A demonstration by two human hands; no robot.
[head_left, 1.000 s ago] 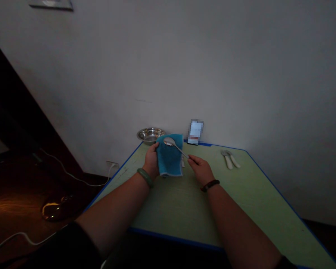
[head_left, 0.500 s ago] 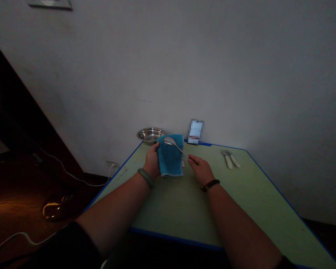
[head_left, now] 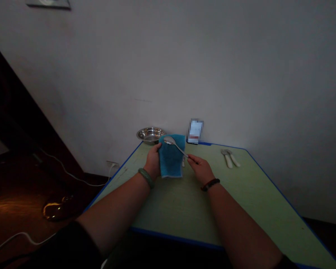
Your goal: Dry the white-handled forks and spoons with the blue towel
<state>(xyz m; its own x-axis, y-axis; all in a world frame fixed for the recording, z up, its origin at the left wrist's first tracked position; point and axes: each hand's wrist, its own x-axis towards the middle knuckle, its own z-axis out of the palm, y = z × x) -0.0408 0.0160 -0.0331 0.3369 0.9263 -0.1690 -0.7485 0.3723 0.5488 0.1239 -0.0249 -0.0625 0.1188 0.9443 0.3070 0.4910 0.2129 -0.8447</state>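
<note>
My left hand [head_left: 153, 161] grips a blue cloth [head_left: 171, 162] by its left edge, thumb in front and fingers hidden behind it. The cloth hangs upright above the table. In my right hand [head_left: 201, 170] is a metal spoon [head_left: 180, 150], held by the end of its handle. The spoon's bowl points up and left and lies in front of the upper part of the cloth; whether they touch I cannot tell. A small pale object, mostly hidden, shows behind the cloth's right edge.
A steel bowl [head_left: 150, 135] stands at the table's back left corner. A phone [head_left: 195, 131] leans against the wall. Two utensils with white handles [head_left: 232, 159] lie at the right on the green table [head_left: 179, 215]. A white cable [head_left: 81, 182] runs to a wall socket at left.
The blue cloth has shifted slightly to the right in my left hand. The spoon and my right hand have hardly moved.
</note>
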